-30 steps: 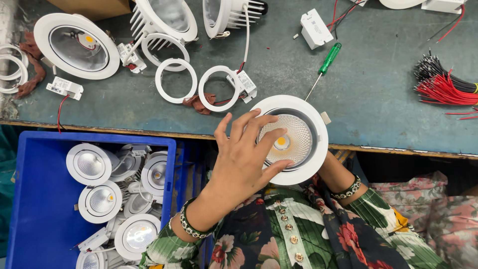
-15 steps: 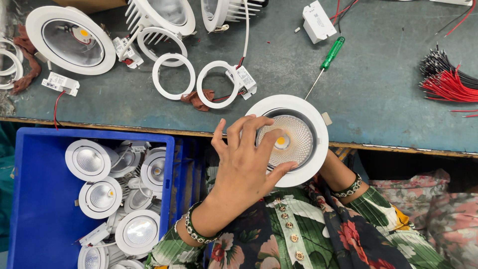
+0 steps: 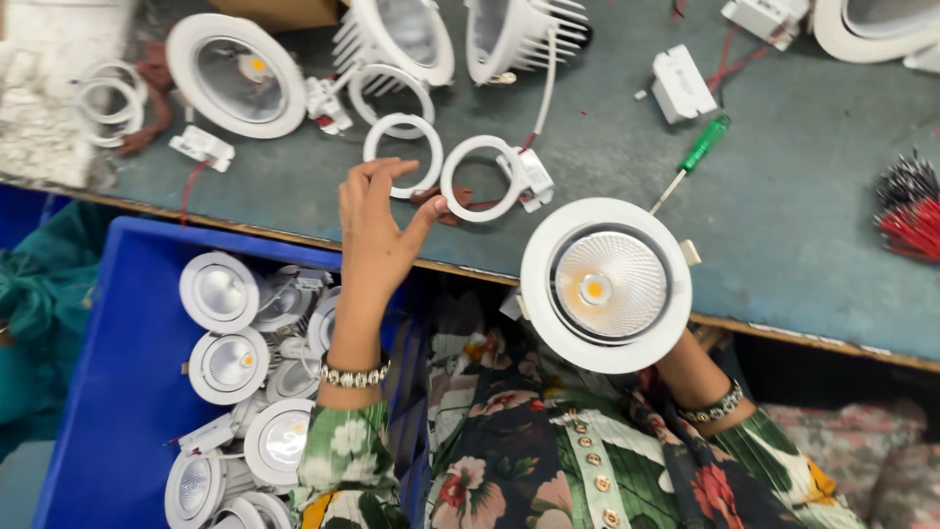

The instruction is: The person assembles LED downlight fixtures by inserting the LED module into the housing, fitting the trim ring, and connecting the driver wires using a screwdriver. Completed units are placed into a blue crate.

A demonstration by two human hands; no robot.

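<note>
While the right hand (image 3: 674,355) props up a round white downlight (image 3: 605,284) at the near edge of the desk (image 3: 803,225), the left hand (image 3: 377,220) is out over two loose white rings. The right hand is almost wholly hidden beneath the fitting, so I cannot tell how its fingers lie; only the wrist with its bracelet shows. The fitting is held face up, with its ribbed reflector and small yellow emitter turned towards the camera.

The left hand is empty. Its fingers are curled and its thumb stands a little apart, a narrow pinch not yet closed. The fingertips sit at the near left arc of the left ring (image 3: 431,135). The thumb tip lies close to where that ring nearly meets the right ring (image 3: 487,140), which has a small white connector block at its far side. I cannot say for sure whether skin touches plastic.

To my eye the step in hand is the reach for a ring, with the fitting kept ready in the other hand. A clean pick would call for closing thumb and finger on one ring only and lifting it clear of its neighbour and the red wire under them.

A green-handled screwdriver (image 3: 700,152) lies just beyond the fitting. A blue crate (image 3: 108,392) of smaller downlights (image 3: 218,291) stands below the desk on the left.
</note>
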